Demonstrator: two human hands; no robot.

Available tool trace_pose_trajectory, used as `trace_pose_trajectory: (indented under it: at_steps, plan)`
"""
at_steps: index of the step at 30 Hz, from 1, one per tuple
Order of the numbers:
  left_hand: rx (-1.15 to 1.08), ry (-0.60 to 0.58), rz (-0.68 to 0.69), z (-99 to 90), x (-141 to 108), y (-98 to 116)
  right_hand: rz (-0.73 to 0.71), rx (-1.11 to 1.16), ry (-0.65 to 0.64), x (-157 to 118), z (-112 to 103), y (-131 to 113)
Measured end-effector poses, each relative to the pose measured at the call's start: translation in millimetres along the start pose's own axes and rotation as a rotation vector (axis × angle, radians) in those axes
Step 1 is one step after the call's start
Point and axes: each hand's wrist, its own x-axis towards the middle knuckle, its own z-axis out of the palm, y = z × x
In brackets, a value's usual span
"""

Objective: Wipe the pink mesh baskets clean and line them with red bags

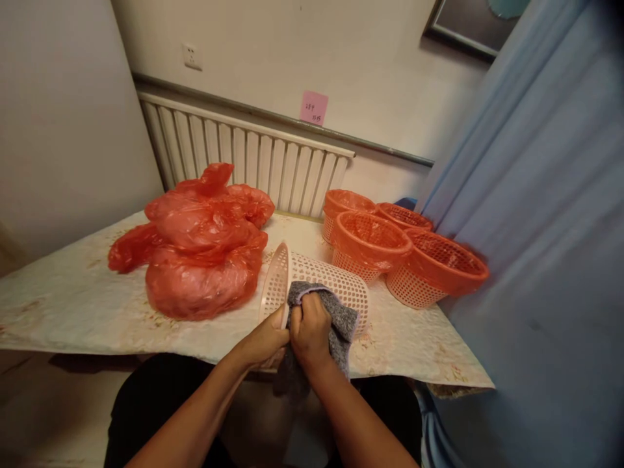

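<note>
A pale perforated plastic wastebasket [336, 278] lies on its side at the table's near edge, its mouth facing left. My left hand [267, 338] grips its rim, the thumb outside and the other fingers mostly hidden. In my right hand [311, 328] a grey cloth [344, 318] with a light purple edge is bunched up and pressed against the basket's side, close to the rim. Part of the cloth hangs down below the table edge.
Knotted red plastic bags [205, 253], filled, are heaped on the left of the table [424, 344]. At the right stand several similar baskets [370, 244] with red liners. Behind are a radiator [244, 149] and a wall; a blue curtain [531, 227] borders the right side.
</note>
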Motion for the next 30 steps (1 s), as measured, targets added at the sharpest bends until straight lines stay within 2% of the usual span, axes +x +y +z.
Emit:
trace_pose_trajectory:
  at_steps: [3,7,10,13,19,23,26,30]
  plan:
    - [0.011,0.0,-0.005,-3.7,-0.8,-3.3,-0.029,-0.043,-0.003,19.5,4.2,0.7]
    - [-0.015,-0.051,-0.003,1.7,-2.0,-7.6,-0.028,-0.099,-0.041,42.6,4.0,12.2]
    - [-0.038,-0.091,-0.019,8.5,-6.0,-12.7,-0.016,-0.141,-0.05,56.3,3.5,29.4]
    - [-0.019,-0.059,-0.047,11.7,-11.0,-18.1,-0.002,-0.178,-0.055,63.6,3.3,56.2]
    - [0.047,-0.043,-0.062,10.0,-12.9,-19.4,0.14,-0.304,-0.077,62.3,-9.2,131.8]
    - [0.11,-0.024,-0.04,8.9,-11.5,-19.4,0.34,-0.32,-0.041,58.1,-24.1,174.0]
    - [0.113,-0.031,-0.034,7.8,-12.1,-22.5,0.457,-0.322,0.026,49.5,-30.5,190.1]
    - [0.097,-0.044,-0.027,4.7,-13.4,-26.5,0.539,-0.328,0.127,27.5,-31.5,189.2]
